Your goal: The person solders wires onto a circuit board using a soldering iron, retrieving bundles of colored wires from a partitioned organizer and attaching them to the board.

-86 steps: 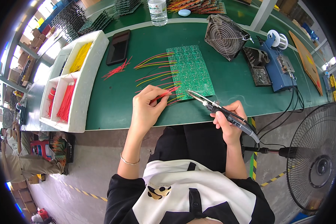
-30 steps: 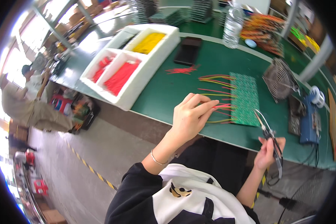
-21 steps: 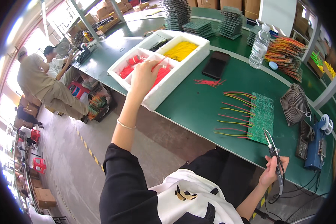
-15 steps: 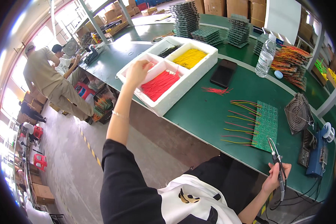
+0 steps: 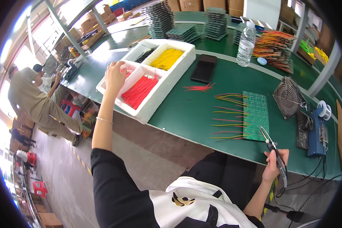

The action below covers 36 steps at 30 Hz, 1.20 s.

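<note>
My left hand [image 5: 115, 77] is over the left compartment of a white foam box [image 5: 152, 107], with thumb and fingers curled together; anything between them is too small to make out. Pinkish-red wires show beside the fingertips. The neighbouring compartments hold red wires [image 5: 140, 91], yellow wires [image 5: 168, 59] and dark wires [image 5: 146, 55]. In my right hand [image 5: 273, 166] is a soldering iron [image 5: 273, 147], its tip by the lower edge of a green circuit board [image 5: 256, 114]. Red and yellow wires [image 5: 228, 118] stick out leftward from that board.
Loose red wires [image 5: 200, 87] lie below a black phone [image 5: 204, 68]. A water bottle [image 5: 246, 45], wired boards [image 5: 273, 49], a fan [image 5: 288, 97] and a blue soldering station [image 5: 317, 133] line the right. Stacked boards [image 5: 158, 19] stand behind the box. Two people are at the left.
The whole view has swung, so the table's things appear farther left. My left hand stays over the same compartment, its fingers turned slightly more upward. The soldering iron remains in my right hand.
</note>
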{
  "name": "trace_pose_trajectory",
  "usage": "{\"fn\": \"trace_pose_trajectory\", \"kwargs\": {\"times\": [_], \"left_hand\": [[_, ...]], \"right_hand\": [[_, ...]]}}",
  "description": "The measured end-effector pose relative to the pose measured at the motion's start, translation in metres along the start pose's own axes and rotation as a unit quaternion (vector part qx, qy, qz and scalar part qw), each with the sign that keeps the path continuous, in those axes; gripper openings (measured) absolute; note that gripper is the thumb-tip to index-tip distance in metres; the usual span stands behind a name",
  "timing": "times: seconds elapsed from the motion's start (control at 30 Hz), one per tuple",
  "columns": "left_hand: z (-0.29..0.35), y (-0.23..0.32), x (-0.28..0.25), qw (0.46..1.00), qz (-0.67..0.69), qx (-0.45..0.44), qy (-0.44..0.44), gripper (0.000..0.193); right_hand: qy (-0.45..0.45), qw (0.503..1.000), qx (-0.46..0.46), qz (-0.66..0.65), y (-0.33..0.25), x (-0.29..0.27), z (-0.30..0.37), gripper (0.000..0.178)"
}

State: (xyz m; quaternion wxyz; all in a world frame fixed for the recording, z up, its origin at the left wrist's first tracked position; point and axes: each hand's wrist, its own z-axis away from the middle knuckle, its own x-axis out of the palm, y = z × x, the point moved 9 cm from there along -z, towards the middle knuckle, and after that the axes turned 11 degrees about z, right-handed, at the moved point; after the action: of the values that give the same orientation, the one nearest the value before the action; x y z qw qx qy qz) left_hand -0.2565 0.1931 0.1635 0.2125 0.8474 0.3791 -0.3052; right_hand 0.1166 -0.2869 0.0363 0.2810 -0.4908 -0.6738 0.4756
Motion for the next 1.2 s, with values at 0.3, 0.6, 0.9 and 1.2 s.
{"fn": "trace_pose_trajectory", "kwargs": {"times": [0.3,0.6,0.9,1.2], "left_hand": [[0.056,0.245,0.119,0.91,0.148,0.263,-0.284,0.011],[0.056,0.231,0.127,0.912,0.195,0.19,-0.306,0.007],[0.03,0.232,0.104,0.935,0.193,0.177,-0.238,0.008],[0.036,0.312,0.076,0.865,0.434,0.144,-0.207,0.007]], "right_hand": [[-0.017,1.0,0.015,-0.018,-0.007,0.005,-0.001,0.017],[-0.061,0.993,0.033,-0.094,-0.005,-0.004,-0.021,0.019],[-0.077,0.989,-0.046,-0.121,-0.037,0.019,-0.127,0.016],[-0.12,0.982,0.062,-0.129,0.037,0.064,-0.137,0.016]]}}
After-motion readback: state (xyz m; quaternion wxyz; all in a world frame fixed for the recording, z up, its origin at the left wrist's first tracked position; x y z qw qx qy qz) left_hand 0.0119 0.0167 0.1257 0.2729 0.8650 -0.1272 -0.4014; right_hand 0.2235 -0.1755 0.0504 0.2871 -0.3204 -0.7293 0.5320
